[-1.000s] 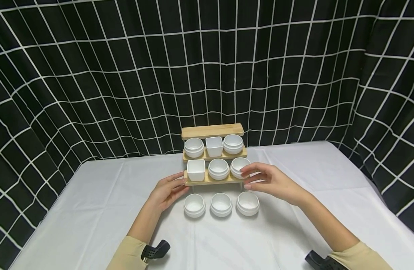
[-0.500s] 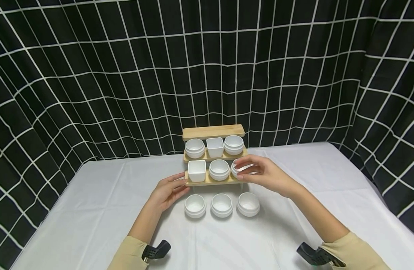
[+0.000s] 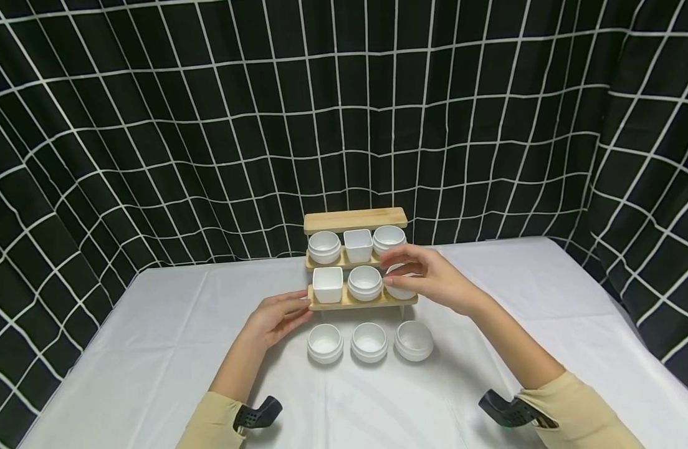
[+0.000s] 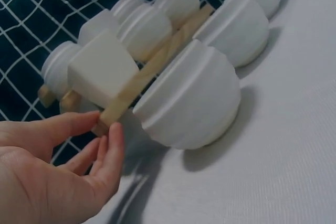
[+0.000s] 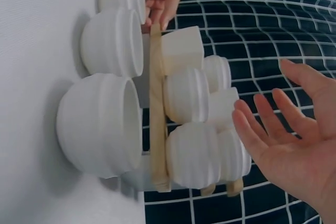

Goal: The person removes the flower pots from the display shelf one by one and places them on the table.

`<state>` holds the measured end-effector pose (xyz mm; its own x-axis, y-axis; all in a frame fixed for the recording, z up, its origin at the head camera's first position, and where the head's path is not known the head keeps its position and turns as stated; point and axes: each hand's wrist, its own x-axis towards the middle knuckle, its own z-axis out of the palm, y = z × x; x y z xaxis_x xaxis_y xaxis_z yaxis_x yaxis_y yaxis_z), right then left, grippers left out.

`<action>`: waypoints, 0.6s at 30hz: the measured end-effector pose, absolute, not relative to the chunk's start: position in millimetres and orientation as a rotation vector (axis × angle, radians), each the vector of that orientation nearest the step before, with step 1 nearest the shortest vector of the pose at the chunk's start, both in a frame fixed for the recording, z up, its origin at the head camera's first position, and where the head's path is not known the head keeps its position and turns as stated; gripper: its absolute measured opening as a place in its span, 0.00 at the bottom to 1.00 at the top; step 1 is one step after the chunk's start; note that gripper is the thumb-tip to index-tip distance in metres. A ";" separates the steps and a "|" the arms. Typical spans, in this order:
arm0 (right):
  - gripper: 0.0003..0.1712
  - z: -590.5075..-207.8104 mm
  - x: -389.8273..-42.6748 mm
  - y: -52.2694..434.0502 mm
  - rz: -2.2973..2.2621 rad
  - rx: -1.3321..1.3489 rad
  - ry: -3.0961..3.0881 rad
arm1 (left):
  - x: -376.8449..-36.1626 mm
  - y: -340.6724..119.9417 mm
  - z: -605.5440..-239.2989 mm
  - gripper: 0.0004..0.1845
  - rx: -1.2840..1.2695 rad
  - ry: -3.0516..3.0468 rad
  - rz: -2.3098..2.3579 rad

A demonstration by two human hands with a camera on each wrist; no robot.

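Observation:
A three-tiered wooden stand (image 3: 355, 219) holds small white bowls on its middle and lowest shelves. My left hand (image 3: 278, 318) pinches the left end of the lowest shelf (image 4: 131, 90) between thumb and fingers. That shelf bears a square bowl (image 3: 328, 285), a round bowl (image 3: 365, 284) and, at its right end, another round bowl (image 3: 402, 291) partly hidden by my right hand (image 3: 434, 279). The right hand's fingers are spread and hold nothing; in the right wrist view they stand apart from the bowls. On the middle shelf, a square bowl (image 3: 358, 245) sits between two round ones.
Three round white bowls, left (image 3: 324, 343), middle (image 3: 369, 342) and right (image 3: 414, 340), stand in a row on the white tablecloth (image 3: 170, 349) before the stand. A black curtain with white grid lines (image 3: 344, 112) hangs behind and at both sides.
My right hand has moved left and slightly up over the right end of the lowest shelf, covering part of its round bowl. The left hand stays at the shelf end; no bowl has moved.

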<state>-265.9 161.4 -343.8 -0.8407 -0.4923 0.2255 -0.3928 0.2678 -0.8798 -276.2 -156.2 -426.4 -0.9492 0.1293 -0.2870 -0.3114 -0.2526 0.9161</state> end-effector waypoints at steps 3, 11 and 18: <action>0.25 -339.3 -267.5 159.6 -1.635 -0.842 2.439 | -275.0 -155.2 -423.6 0.26 -0.277 1.717 2.275; 0.24 -327.2 -274.1 154.6 -1.656 -0.857 2.464 | -273.1 -154.8 -418.7 0.25 -0.324 1.712 2.270; 0.24 -316.4 -277.7 149.0 -1.665 -0.849 2.492 | -275.4 -156.1 -422.1 0.26 -0.274 1.740 2.266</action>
<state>-277.7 149.0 -316.4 -0.8509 -0.4504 0.2703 -0.4220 0.2798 -0.8623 -275.4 -156.1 -422.1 -0.9454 0.0986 -0.3107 -0.3256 -0.2416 0.9141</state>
